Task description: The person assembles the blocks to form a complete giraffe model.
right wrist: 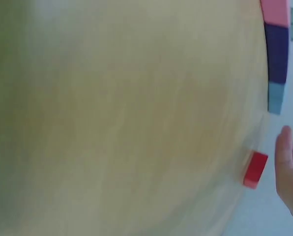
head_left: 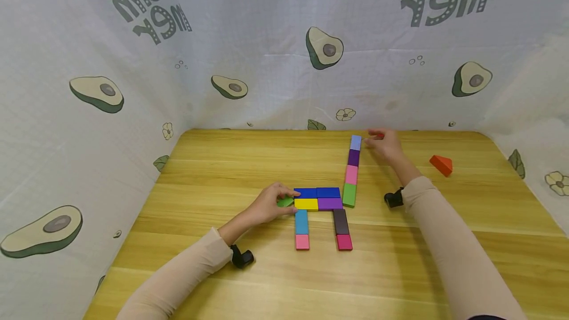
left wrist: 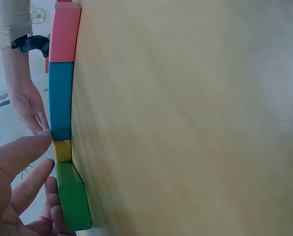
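In the head view, my left hand (head_left: 266, 205) reaches to the left end of a flat block figure, fingers at the blue block (head_left: 305, 193) and thumb by the yellow block (head_left: 306, 204). Its thumb and index finger stand to either side of a pointed green block (head_left: 286, 202), and other fingertips are beside this block (left wrist: 73, 199) in the left wrist view. At the table's far side, my right hand (head_left: 386, 146) is beside the light purple block (head_left: 356, 142), fingers loosely spread. A red block (head_left: 379, 136) shows between its fingers; in the right wrist view this block (right wrist: 255, 169) stands apart from the fingertips.
A slanting column with purple (head_left: 353, 157), pink (head_left: 351, 174) and light green (head_left: 349, 195) blocks rises on the figure's right. Below hang light blue (head_left: 301, 221) and dark (head_left: 340, 221) blocks with pink ends. An orange-red triangular block (head_left: 442, 165) lies at the right.
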Demonstrator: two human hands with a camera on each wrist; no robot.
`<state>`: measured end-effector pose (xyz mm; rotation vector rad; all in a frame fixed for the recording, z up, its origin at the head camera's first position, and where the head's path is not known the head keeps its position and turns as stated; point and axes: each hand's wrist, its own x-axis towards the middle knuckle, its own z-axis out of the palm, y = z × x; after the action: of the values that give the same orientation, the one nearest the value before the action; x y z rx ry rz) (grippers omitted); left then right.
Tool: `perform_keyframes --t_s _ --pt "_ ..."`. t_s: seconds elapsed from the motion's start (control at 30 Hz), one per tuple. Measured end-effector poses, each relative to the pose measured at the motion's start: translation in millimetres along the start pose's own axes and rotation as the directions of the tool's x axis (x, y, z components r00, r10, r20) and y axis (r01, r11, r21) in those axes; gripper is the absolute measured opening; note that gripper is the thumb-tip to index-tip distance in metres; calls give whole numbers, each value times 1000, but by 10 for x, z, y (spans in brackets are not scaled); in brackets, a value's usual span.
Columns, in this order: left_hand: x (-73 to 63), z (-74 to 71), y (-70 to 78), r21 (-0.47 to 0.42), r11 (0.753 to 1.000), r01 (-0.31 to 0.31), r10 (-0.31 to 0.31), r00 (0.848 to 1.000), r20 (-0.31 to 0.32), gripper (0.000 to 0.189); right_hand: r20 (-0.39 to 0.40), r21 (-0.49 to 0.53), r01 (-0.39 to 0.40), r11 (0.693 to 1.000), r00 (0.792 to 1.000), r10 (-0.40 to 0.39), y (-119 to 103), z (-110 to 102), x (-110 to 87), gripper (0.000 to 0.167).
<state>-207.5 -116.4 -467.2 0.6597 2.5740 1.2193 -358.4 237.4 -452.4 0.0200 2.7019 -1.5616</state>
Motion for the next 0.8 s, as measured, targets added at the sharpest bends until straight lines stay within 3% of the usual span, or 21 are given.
perform_keyframes --t_s 0.17,0.27,0.47,0.8 --pt "4 -6 2 0 1000 -2 2 1000 0 36 -151 -3 -34 999 988 34 20 -151 -12 43" --pt "4 -5 -5 2 1000 -3 3 1000 -1 36 -196 -24 -59 998 979 53 55 -238 -21 44" --pt "-5 -3 -13 6 1000 10 -10 1000 -6 36 -168 -15 -112 994 980 108 133 -314 -16 47" --pt "-5 5 10 -10 1000 15 -15 1000 6 36 -163 66 -197 978 965 205 217 -265 33 50"
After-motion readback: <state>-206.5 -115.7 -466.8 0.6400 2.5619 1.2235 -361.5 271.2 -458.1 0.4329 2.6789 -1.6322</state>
